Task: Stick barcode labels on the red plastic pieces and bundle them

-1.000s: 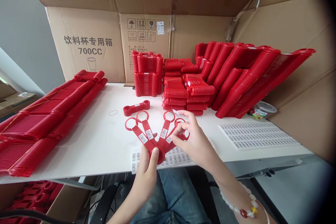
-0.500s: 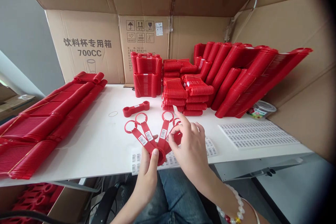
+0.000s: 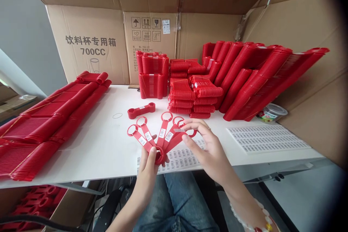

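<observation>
My left hand [image 3: 149, 159] grips a fan of red plastic strips [image 3: 155, 138] with ring ends. Its thumb presses on the stacked rings at the bottom, while the free rings spread away from me. Several strips carry a white barcode label [image 3: 162, 133] on the flat middle; no label shows on the rightmost strip. My right hand [image 3: 208, 146] is over that right side, with a small pale label [image 3: 178, 130] at the fingertips. Beneath the hands lies a sheet of barcode labels [image 3: 185, 157], partly covered. A short red stack [image 3: 141, 110] of the same strips lies beyond the fan.
Long bundles of red strips [image 3: 58, 116] lie on the left of the white table [image 3: 89, 152]. More red stacks [image 3: 153, 79] and leaning bundles [image 3: 244, 79] stand at the back. A second label sheet [image 3: 266, 137] and a plastic tub [image 3: 272, 112] are right. Cardboard [image 3: 92, 43] walls the table.
My right hand has shifted right and lowered the label towards the rightmost strips. The fan in my left hand has moved slightly left and spread, showing another labelled strip more clearly.
</observation>
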{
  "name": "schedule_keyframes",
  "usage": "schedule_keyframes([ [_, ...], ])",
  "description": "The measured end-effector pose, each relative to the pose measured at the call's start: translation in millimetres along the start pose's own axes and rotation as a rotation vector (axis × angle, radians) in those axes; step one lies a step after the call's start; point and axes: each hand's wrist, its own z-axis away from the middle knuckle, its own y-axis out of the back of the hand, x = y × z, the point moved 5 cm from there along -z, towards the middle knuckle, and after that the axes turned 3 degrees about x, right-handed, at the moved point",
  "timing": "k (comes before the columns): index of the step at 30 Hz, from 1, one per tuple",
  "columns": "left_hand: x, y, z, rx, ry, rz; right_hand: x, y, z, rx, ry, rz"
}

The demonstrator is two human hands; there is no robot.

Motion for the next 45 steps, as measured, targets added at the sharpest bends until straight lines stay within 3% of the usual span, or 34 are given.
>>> schedule_keyframes([
  [4, -2.4, -3.4, -1.0, -0.031, 0.061, 0.08, 2.4, -4.3, -6.4, -0.091, -0.117, 0.013],
  [10, -6.7, -1.4, 2.1, 0.03, 0.038, 0.071, 7.2, -14.4, -9.5, -0.133, -0.194, 0.053],
  [21, -8.9, 0.2, 2.7, 0.044, -0.015, -0.019, 18.0, -23.3, -6.5, -0.078, -0.195, 0.049],
  [45, -13.3, 0.6, 4.7, 0.064, -0.006, 0.073, 20.5, -26.9, -7.6, -0.067, -0.187, 0.025],
])
